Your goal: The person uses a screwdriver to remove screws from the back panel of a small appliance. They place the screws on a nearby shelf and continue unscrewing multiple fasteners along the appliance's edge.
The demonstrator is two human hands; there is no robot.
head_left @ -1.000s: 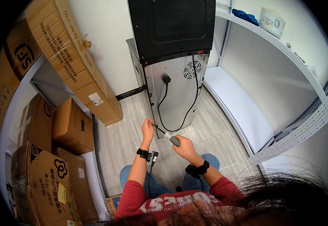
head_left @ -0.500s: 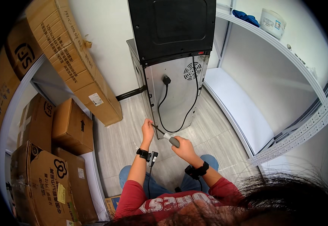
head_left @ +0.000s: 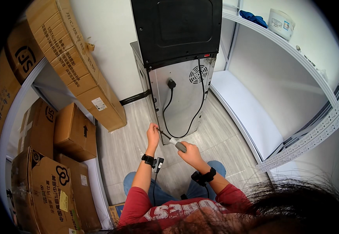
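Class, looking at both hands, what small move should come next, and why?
Perhaps check whether the screwdriver is seated before turning it: the right hand grips its grey handle, the left hand is at its far end near the appliance, and whether that end touches the appliance is unclear.

A grey floor (head_left: pixel 118 146) with a tall appliance (head_left: pixel 183 103) standing upper centre and a long cardboard box (head_left: pixel 79 70) upper left. Left shelf (head_left: pixel 100 191): brown cartons (head_left: pixel 75 132). Upper-right shelf (head_left: pixel 314 65): blue cloth (head_left: pixel 253 18), white tub (head_left: pixel 281 24).
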